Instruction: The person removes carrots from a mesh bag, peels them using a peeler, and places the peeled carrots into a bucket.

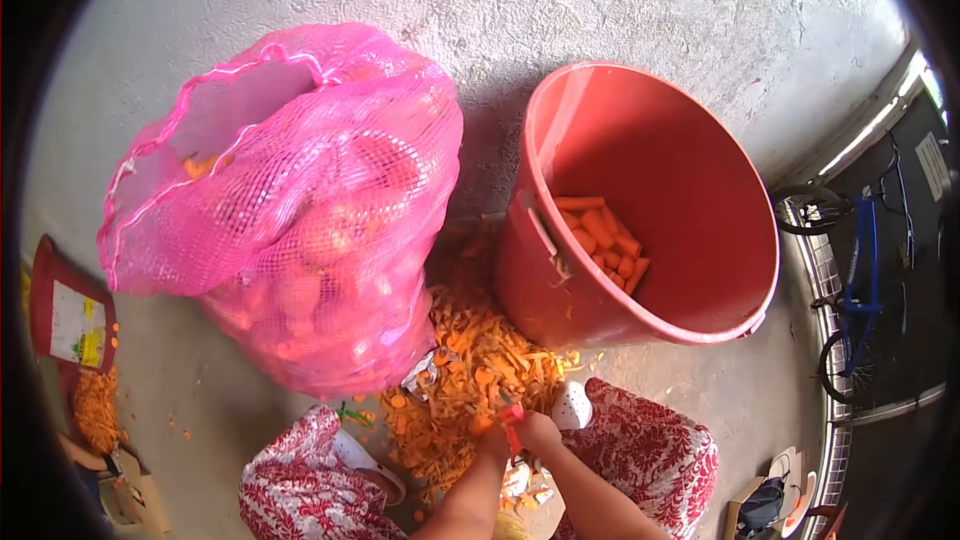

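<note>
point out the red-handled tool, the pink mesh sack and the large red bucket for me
Red-handled tool (pixel 512 417): head view, on its red part
Pink mesh sack (pixel 310 205): head view, on the mesh side
Large red bucket (pixel 545 300): head view, on the outer wall

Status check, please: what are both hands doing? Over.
Right hand gripping red peeler. Left hand apparently holding orange carrot. Loose orange peelings heaped on floor; nothing visibly blocking either hand.

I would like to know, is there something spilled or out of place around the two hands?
Yes: orange peelings lie heaped loose on the floor, beside the pink mesh bag and the red bin, not in a container. It looks spilled, but may be only peeling waste.
</note>
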{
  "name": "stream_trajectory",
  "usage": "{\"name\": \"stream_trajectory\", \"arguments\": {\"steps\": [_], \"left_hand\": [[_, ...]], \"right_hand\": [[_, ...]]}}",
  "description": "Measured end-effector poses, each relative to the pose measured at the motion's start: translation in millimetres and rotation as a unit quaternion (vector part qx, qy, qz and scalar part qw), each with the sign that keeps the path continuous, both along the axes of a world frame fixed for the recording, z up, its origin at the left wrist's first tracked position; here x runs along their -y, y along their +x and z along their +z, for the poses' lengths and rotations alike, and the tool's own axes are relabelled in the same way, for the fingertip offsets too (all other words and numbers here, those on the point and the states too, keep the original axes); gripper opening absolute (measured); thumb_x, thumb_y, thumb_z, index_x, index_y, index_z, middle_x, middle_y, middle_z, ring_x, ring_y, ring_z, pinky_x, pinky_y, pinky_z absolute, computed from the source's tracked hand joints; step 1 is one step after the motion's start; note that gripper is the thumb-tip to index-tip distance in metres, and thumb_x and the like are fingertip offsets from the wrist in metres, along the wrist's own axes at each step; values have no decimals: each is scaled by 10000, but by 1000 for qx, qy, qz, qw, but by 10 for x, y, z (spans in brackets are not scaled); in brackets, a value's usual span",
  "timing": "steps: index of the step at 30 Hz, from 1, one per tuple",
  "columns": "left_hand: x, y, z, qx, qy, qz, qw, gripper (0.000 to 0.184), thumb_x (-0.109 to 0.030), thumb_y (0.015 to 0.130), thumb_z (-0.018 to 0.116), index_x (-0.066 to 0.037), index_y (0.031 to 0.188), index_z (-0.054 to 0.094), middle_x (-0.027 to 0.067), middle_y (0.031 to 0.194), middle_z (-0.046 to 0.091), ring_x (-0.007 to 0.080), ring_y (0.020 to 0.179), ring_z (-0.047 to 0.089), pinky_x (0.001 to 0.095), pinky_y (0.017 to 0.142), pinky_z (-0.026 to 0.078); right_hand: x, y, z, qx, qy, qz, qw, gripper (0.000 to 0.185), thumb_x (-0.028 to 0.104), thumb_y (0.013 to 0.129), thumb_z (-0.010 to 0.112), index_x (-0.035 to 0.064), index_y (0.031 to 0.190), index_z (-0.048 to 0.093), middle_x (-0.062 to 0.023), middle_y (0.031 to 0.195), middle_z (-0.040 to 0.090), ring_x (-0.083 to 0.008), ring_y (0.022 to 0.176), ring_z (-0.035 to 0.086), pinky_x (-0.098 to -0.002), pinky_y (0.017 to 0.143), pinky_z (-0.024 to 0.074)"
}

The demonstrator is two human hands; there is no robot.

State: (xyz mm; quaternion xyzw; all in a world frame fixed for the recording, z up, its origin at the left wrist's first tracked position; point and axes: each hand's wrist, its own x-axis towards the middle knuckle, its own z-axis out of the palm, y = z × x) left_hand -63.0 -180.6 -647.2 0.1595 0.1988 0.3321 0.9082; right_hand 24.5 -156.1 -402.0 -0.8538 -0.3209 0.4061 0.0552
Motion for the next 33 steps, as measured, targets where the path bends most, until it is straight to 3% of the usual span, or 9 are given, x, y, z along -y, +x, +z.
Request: {"name": "stream_trajectory", "arguments": {"steps": [2, 6, 9, 14, 18, 21, 23, 26, 33], "left_hand": [[62, -40, -276, -181, -279, -52, 942, 249, -280, 811, 477, -41, 851, 534, 75, 830, 580, 177, 734, 532, 319, 683, 427], [75, -96, -422, -424, -190, -46, 884, 240, -247, 775, 526, -31, 877, 547, 84, 816, 582, 199, 748, 550, 321, 668, 436], [-182, 4, 1054, -556, -14, 77, 827, 265, -248, 714, 589, -23, 849, 553, 93, 780, 581, 210, 725, 556, 330, 663, 439], [-299, -242, 1524, -629, 178, 31, 756, 299, -224, 634, 672, -17, 812, 550, 107, 750, 582, 214, 698, 558, 337, 650, 435], [-567, -357, 2483, -466, 162, 60, 868, 289, -169, 672, 646, -14, 881, 522, 97, 750, 588, 191, 683, 567, 317, 611, 434], [-827, -440, 2530, -560, 311, 84, 763, 295, -110, 702, 634, -15, 931, 474, 79, 730, 565, 147, 669, 553, 283, 588, 439], [-1023, -522, 2794, -505, 232, 51, 830, 328, -129, 690, 658, -22, 932, 463, 72, 740, 571, 156, 688, 560, 286, 597, 441], [-1184, -754, 3413, -547, 478, 135, 674, 491, -285, 628, 704, -23, 974, 474, 190, 837, 589, 333, 777, 577, 377, 645, 445], [-1154, -1193, 4573, -525, 676, 37, 517, 523, -210, 577, 699, -71, 1017, 451, 169, 898, 542, 352, 829, 537, 402, 672, 446]], "right_hand": [[32, 7, -43, 2, -8, 10, 1000, 340, 331, 763, 455, 34, 842, 603, -190, 800, 596, -352, 793, 570, -423, 699, 450], [-61, -24, 138, 42, 22, -44, 998, 327, 346, 770, 471, 39, 805, 580, -197, 767, 592, -357, 754, 576, -423, 668, 459], [-219, -52, 360, 131, 92, -171, 972, 292, 344, 768, 502, 53, 775, 521, -189, 710, 586, -360, 678, 579, -432, 608, 462], [-394, -11, 679, 85, 271, -249, 926, 199, 143, 749, 544, -4, 883, 540, -191, 646, 558, -319, 602, 559, -378, 554, 429], [-520, 47, 634, -65, 330, -236, 912, 175, 156, 784, 522, -1, 859, 543, -54, 587, 526, -124, 530, 477, -277, 510, 405], [-511, 60, 1048, -145, 333, -181, 914, 181, 173, 793, 526, 12, 868, 557, -9, 630, 537, -86, 556, 471, -258, 512, 399], [-464, 93, 1276, -246, 322, -134, 904, 202, 192, 790, 546, 21, 891, 577, -10, 693, 562, -82, 586, 488, -254, 523, 400], [-244, 47, 1707, -306, 253, -19, 917, 226, 222, 760, 554, 17, 846, 594, -68, 630, 558, -138, 570, 512, -276, 559, 411], [280, -461, 2367, -194, 318, 110, 921, 228, 245, 765, 536, 42, 857, 585, -105, 659, 584, -189, 622, 560, -312, 597, 423]]}}
